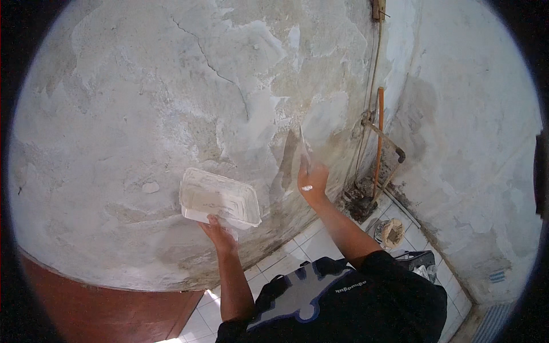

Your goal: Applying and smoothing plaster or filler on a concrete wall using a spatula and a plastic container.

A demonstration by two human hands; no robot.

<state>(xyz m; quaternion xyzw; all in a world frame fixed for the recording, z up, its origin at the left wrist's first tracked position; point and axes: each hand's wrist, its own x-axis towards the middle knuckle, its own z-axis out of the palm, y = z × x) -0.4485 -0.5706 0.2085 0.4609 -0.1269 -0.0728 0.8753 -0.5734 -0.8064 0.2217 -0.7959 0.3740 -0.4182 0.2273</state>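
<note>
In my left hand (220,235) is a white rectangular tub (195,215), gripped by its near side and tilted so its inside shows. Pale filler paste coats the tub's walls and bottom. My right hand (313,184), with a white smear on it, is closed around a putty knife (305,144) whose thin blade points up at the wall; the handle is mostly hidden. Whether the blade touches the surface I cannot tell. Before me the grey-white wall (143,114) is patchy, with peeling edges and a long crack up and left of the knife.
An orange-handled tool (380,126) leans in the corner on the right, beside a pipe (390,143) and dark rubble (360,200). An opened bag (393,233) and a black container (414,260) stand on the white tiles (320,244). A red-brown panel (108,306) lies lower left.
</note>
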